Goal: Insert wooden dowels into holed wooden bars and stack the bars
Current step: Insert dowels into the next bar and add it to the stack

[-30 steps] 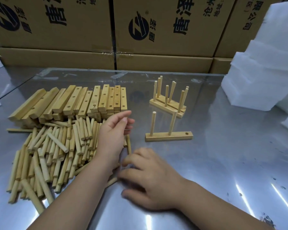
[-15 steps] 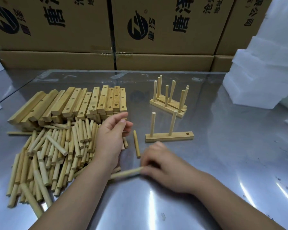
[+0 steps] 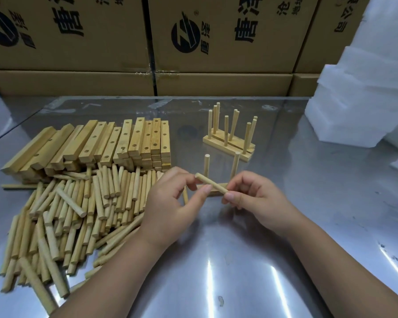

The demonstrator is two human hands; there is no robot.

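Both hands hold one short wooden dowel above the metal table. My left hand pinches its far end, and my right hand pinches its near end. Right behind the dowel stands a holed bar with two upright dowels in it, mostly hidden by my fingers. Farther back sit finished bars with several dowels standing up. A heap of loose dowels lies at the left, and a pile of holed bars lies behind it.
The shiny metal table stretches to the right and front. White foam blocks stand at the back right. Cardboard boxes line the far edge. One loose dowel lies under my left hand.
My right hand dragged a dowel off the table and lifted it toward the bar. My left hand left the heap and took hold of the dowel's other end.
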